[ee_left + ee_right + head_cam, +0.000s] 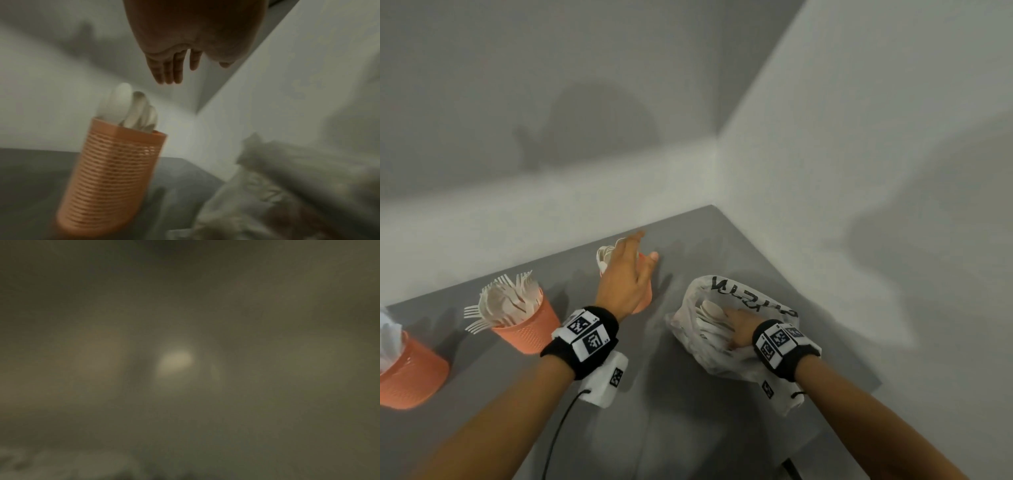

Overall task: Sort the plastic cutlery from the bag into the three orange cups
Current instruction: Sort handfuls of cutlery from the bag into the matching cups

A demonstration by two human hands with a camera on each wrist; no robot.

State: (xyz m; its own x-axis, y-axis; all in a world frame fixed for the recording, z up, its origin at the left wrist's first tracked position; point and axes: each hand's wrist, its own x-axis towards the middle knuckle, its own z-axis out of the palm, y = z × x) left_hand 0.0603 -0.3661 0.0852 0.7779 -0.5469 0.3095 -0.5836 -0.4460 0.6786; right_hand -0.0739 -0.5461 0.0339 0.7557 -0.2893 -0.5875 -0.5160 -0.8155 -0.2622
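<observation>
Head view: right hand (741,330) is down inside the plastic bag (739,356) near the right edge of the grey counter (681,394), buried to the wrist. Fingers hidden by the film, so can't tell whether it has hold of anything. Right wrist view is just murk with one pale blob, no help.

Left hand (625,279) hovers above the spoon cup (645,301), fingers straight and spread, holding nothing; left wrist view confirms the fingers (170,68) clear above the spoons (131,110), not touching. That cup sits nearest the counter's back edge, just left of the bag. Fork cup (530,329) is further left, forks (506,303) fanned out over its rim. Third cup (409,375) is at the left edge, white pieces in it, type unreadable.

Step, my read: mid-sort, all three cups part-filled, bag has pale cutlery (710,320) left in it. Right is fishing for the next piece.

Next move needs: a pinch on one piece, pulled clear of the film without dragging the bag, type identified, then dropped in the matching cup.

Writing: black lettering on the bag, upside down and creased, not legible. Square black-and-white coded markers on both wristbands. No brand readable.
</observation>
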